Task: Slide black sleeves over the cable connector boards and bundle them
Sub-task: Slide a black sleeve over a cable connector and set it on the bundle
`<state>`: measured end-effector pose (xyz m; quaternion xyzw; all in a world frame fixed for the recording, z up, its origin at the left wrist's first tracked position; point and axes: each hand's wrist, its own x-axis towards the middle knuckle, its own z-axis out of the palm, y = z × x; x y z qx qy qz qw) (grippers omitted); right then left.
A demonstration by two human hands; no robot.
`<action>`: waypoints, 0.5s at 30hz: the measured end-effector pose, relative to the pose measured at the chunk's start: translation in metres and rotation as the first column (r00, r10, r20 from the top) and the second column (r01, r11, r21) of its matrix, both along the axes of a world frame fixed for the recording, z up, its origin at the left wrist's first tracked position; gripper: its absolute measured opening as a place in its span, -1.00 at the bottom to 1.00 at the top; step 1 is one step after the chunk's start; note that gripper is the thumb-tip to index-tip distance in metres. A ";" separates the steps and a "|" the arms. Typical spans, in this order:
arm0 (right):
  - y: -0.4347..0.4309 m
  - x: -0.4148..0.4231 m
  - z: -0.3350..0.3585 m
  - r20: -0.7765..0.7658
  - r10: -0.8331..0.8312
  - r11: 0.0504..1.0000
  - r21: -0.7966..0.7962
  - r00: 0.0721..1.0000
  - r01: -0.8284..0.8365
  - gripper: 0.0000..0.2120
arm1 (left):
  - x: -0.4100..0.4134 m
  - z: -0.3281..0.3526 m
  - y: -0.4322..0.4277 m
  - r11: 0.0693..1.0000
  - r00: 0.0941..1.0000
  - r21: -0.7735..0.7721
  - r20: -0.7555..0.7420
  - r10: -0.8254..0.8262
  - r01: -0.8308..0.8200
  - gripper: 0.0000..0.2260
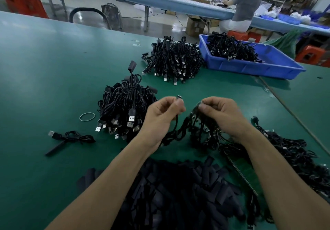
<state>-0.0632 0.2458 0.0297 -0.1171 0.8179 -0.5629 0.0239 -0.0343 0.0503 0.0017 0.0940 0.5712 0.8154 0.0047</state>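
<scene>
Your left thumb and fingers (179, 104) are curled and pinch the top end of one black cable (175, 128). A small dark tip (179, 96) pokes out above them. It is too blurry to tell if it is a bare board or a sleeve. The cable hangs down past your left hand (164, 115).

Your right fingers (205, 107) are curled too. Your right hand (221, 115) grips the top of a bunch of cables (201, 129), and the bunch droops down under it.

Both hands are up in the air, just past the far edge of the pile of black sleeves (175, 190). The pile lies on the green table (44, 69), close to you.

A green strip of boards (244, 172) lies at the right edge of the pile. Loose cables (294, 154) lie further right. A tied bundle (125, 108) with silver plugs sits beyond the pile on the left. A rubber band (87, 117) and a single cable (71, 138) lie further left. Far beyond the pile are another heap (175, 60) and a blue bin (250, 67).
</scene>
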 end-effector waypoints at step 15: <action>-0.040 0.016 -0.006 -0.189 -0.009 0.786 0.606 0.982 0.124 -0.80 | 0.014 0.041 -0.046 0.803 0.885 -0.472 -0.445 0.138 -0.363 -0.80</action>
